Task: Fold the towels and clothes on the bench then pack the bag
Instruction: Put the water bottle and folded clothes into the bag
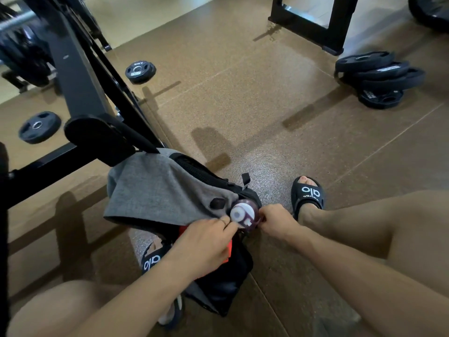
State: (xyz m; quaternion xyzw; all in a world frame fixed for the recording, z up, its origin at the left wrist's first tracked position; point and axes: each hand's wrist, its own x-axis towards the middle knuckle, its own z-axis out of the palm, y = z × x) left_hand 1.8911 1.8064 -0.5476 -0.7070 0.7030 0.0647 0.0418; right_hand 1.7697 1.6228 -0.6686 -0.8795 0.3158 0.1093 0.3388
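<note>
Two bare knees frame the bottom of the view, and between them both forearms reach down to a backpack standing on the floor. The left hand lies over an orange patch of fabric at the bag's near side, its fingers curled and pinching something small just beside a bottle; what it pinches is too small to tell. The right hand is curled tight at the bottle's other side, gripping a bit of the bag's edge there, though the exact part is hidden by the fingers. Between the two hands sits the water bottle, seen from above: a round purple body with a white circular cap, tucked upright into the bag's side.

Beyond the hands the backpack shows a soft grey woven panel, dark zipped trim and a small black strap loop. Just right of the right hand a foot wears a black moulded slide sandal with white lettering; its partner peeps out under the left forearm.

Further left, the black steel frame of the bench slants across the speckled brown rubber floor. Round black weight plates lie on the floor far beyond the hands: one far left, one beyond the frame, and a leaning stack far right.
</note>
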